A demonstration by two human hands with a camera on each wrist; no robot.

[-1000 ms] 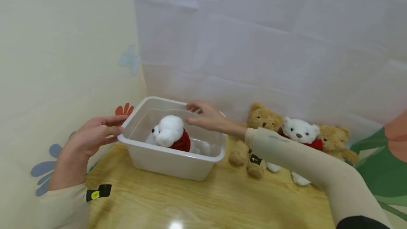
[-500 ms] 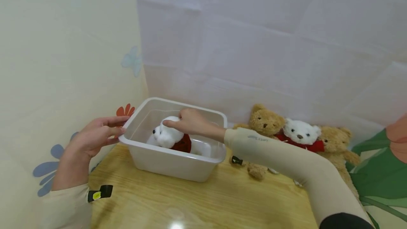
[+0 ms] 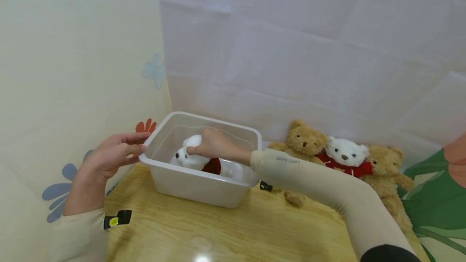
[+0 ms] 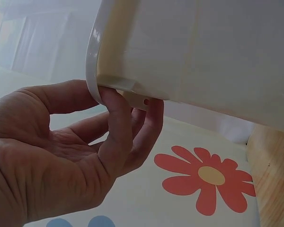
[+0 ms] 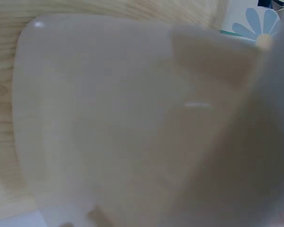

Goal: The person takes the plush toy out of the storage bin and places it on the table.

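Note:
A white plush bear in a red top lies inside a white plastic bin, its face toward the left end. My right hand reaches down into the bin and grips the bear around its head, thumb near the face. The bin's left rim is pinched by my left hand; the left wrist view shows the thumb on the lip and curled fingers beneath it, against the bin wall. The bin's blurred side fills the right wrist view, hiding the right hand there.
To the right, a brown bear, a white bear in red and another brown bear sit against the back wall. The wooden table stretches in front. A flower-printed wall stands close on the left.
My right hand has moved left and down from above the bin onto the bear's head and closed around it. The bear's head sits slightly lower. My left hand keeps the rim.

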